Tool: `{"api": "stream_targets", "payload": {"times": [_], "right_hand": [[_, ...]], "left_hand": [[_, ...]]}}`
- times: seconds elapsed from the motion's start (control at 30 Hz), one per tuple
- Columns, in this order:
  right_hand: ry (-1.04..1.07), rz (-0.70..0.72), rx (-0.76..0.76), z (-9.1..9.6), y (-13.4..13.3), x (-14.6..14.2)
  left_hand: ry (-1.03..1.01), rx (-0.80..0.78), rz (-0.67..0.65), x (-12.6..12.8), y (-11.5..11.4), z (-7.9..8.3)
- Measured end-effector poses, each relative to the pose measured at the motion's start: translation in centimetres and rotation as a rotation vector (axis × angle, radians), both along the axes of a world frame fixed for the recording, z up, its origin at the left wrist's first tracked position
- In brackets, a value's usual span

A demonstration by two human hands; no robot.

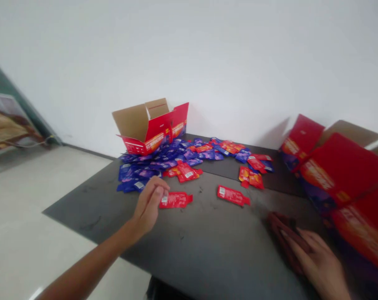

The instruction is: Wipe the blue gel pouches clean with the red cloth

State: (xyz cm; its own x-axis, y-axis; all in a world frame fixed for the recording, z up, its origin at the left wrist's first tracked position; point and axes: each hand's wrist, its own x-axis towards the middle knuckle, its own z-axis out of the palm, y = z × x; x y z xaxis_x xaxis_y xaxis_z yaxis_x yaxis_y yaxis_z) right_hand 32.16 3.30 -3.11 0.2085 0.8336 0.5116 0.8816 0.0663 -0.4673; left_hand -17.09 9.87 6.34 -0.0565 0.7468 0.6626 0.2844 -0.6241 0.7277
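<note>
Open carton (159, 130) is standing at the back left by the wall, flaps splaying; likely parked there to keep it off the near working area. Plain brown cardboard inside, glossy red print outside. Blue-purple sachets (135, 171) are heaping in front and spreading right: flat, shiny, overlapping. Left hand (148, 205) is hovering over the table (195, 254); fingers are curling and pressing together, thumb lying against them, no object showing. Its fingertips are overlapping the end of the near red sachet (178, 200); can't tell if they're touching. That one and the second red sachet (233, 196) are lying apart from the pile, roughly in line, probably set out singly. Both flat, narrow tab at right end, pale label at left. Orange-red sachets (251, 179) are clustering behind. Maroon cloth (285, 237), blurred, soft-looking and folded, is sitting in the right hand (323, 260), low over the table's right side; thumb and fingers are pinching it, likely bunched for a firm hold. Red cartons (341, 175) are lining the right edge, flaps up.
</note>
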Motion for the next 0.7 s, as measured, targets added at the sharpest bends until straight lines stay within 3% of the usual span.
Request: {"api": "stream_targets", "payload": {"times": [0.07,0.13,0.23,0.33,0.53,0.7], "right_hand": [[0.034,0.044,-0.015,0.3,-0.4,-0.5],[0.046,0.086,-0.006,0.8,-0.6,-1.4],[0.057,0.168,-0.035,1.6,-0.6,-2.8],[0.057,0.221,-0.059,1.9,-0.6,-3.6],[0.061,0.227,-0.068,2.2,-0.4,-4.0],[0.084,0.243,-0.055,2.4,-0.1,-4.2]], "left_hand": [[0.217,0.039,-0.201,2.4,-2.0,0.8],[0.48,0.108,-0.322,5.0,-2.5,1.4],[0.83,0.173,-0.291,9.3,-0.3,1.2],[1.059,0.07,-0.14,13.1,4.9,0.1],[1.081,-0.06,0.092,16.4,17.3,-2.0],[1.062,-0.146,0.178,18.0,23.9,-3.1]]}}
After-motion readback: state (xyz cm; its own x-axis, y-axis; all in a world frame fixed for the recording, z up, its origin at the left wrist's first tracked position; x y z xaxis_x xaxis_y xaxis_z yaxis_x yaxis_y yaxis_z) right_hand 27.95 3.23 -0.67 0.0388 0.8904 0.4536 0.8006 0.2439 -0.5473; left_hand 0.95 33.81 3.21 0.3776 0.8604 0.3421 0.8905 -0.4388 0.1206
